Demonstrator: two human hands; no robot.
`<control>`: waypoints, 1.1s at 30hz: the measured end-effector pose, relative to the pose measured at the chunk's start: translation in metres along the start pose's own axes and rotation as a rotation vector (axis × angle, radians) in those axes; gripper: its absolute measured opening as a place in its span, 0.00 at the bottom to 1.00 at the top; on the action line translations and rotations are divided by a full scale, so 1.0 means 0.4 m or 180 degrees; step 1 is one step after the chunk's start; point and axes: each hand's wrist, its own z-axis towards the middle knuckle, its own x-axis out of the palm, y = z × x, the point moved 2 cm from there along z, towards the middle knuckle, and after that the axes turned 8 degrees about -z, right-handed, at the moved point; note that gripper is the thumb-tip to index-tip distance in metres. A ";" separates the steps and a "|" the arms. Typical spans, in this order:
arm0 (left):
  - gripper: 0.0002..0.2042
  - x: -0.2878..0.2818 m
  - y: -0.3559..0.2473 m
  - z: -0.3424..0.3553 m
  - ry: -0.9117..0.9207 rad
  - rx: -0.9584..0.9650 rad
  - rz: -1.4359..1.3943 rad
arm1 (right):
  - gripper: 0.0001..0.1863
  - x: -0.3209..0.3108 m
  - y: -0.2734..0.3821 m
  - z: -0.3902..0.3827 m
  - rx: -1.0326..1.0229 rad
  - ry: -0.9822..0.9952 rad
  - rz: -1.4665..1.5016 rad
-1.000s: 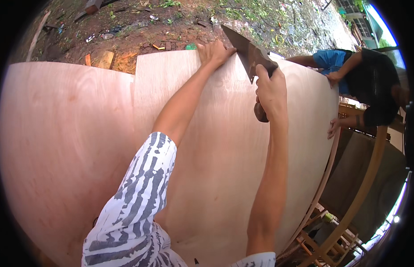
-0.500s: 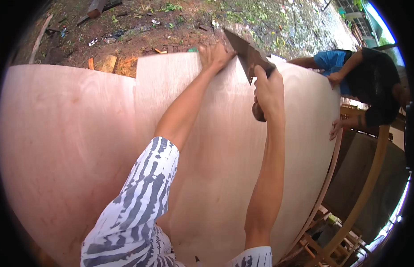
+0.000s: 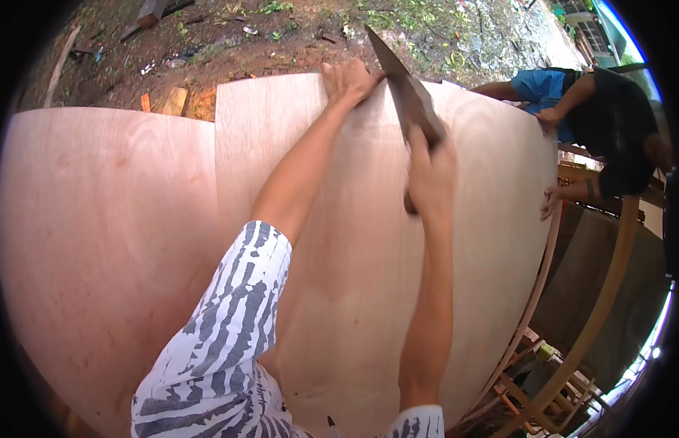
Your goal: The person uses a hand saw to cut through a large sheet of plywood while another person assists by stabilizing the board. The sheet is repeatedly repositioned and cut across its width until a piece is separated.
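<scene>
A handsaw [image 3: 407,95] with a broad metal blade stands at the far edge of a pale plywood sheet [image 3: 339,292]. My right hand [image 3: 433,171] is closed around its handle, over the board, with the blade pointing away from me and slightly left. My left hand [image 3: 349,82] grips the sheet's far edge just left of the blade. Its thumb side is right by the blade, and its fingertips are hidden over the edge. Where the teeth meet the wood is hard to make out.
Another plywood panel [image 3: 106,241] lies to the left, its far edge set back. On the right, a person in a black shirt [image 3: 616,124] has both hands at the sheet's side. Below are curved wooden ribs [image 3: 609,292]. Littered ground [image 3: 230,44] lies beyond.
My right hand has drawn the saw handle nearer to me and a little left, and the blade stands at a steeper angle. My left hand keeps its place on the edge.
</scene>
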 end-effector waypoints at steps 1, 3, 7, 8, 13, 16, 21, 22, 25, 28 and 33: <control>0.32 0.022 -0.021 0.009 -0.0123 0.0100 -0.0022 | 0.19 0.019 -0.008 0.079 -0.0267 -0.0370 -0.0208; 0.32 0.035 -0.022 0.019 -0.0443 0.0212 0.0087 | 0.19 -0.003 0.010 0.150 -0.0085 -0.0125 -0.0399; 0.32 -0.011 0.051 0.008 -0.0286 0.0015 0.0071 | 0.22 -0.114 0.147 -0.075 0.0575 0.0534 -0.0624; 0.32 0.003 0.013 0.010 -0.0090 -0.0054 0.0002 | 0.23 -0.183 0.141 -0.166 0.0651 0.0364 -0.0364; 0.31 -0.030 0.038 0.005 -0.0329 0.0103 0.0152 | 0.26 -0.227 0.121 -0.305 0.0644 0.0148 0.0237; 0.30 -0.006 -0.004 -0.003 -0.0038 -0.0048 0.0072 | 0.21 -0.050 0.020 -0.062 -0.0019 -0.0106 -0.0055; 0.31 0.019 -0.037 0.011 -0.0298 0.0189 -0.0005 | 0.21 0.012 0.022 0.173 -0.0186 -0.0176 -0.0931; 0.32 0.001 -0.008 0.006 -0.0251 0.0085 0.0106 | 0.22 -0.028 0.075 0.104 0.0021 0.0130 -0.0679; 0.31 -0.029 0.040 0.010 -0.0146 -0.0049 0.0125 | 0.24 -0.159 0.111 -0.132 0.0539 0.0207 -0.0150; 0.31 -0.024 -0.037 -0.014 0.0090 -0.0006 -0.0045 | 0.23 -0.281 0.152 -0.287 0.0581 -0.0246 0.0028; 0.31 -0.001 0.014 -0.009 -0.0005 0.0040 0.0006 | 0.21 -0.062 0.056 -0.047 -0.0180 -0.0052 -0.0379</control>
